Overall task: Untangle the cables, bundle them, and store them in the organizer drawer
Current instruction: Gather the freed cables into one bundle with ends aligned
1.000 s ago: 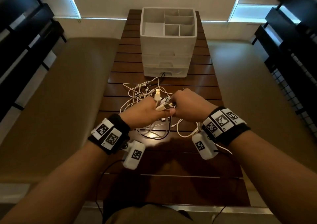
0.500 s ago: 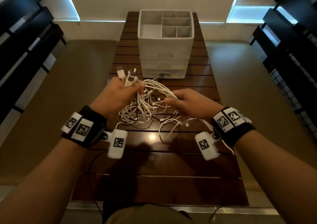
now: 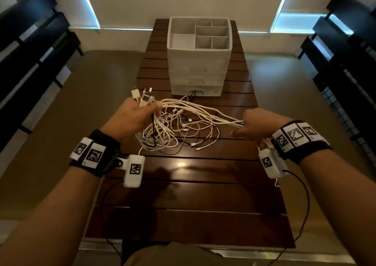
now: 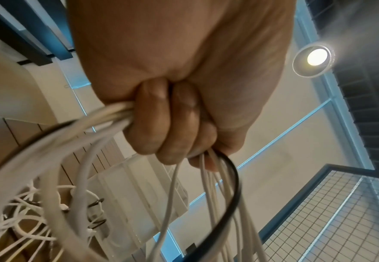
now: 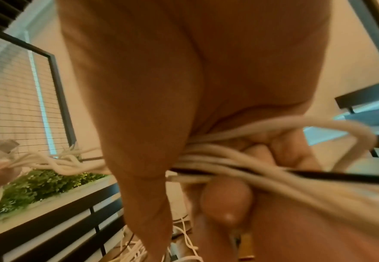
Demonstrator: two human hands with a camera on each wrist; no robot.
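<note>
Your left hand (image 3: 133, 116) is clenched round a gathered set of plug ends (image 3: 143, 97), which stick up out of the fist. Your right hand (image 3: 257, 123) is closed round the same cables (image 3: 199, 108) farther along, so a span of white strands and one black one runs between your fists above the table (image 3: 203, 194). The rest hangs in a tangled heap (image 3: 175, 133) resting on the slats between your hands. To do this well, hold the plugs firm with the left and let the strands slide loosely through the right fingers (image 5: 226, 198), easing off where a knot catches instead of pulling it tight.

Beyond the heap the white organizer (image 3: 199, 56) stands with its drawers closed; a black cable tail (image 3: 192, 93) pokes from the lowest one.

Compared with half a second ago, your hands are farther apart, the right one out toward the table's right side, and more cable is drawn into a straight span.
</note>
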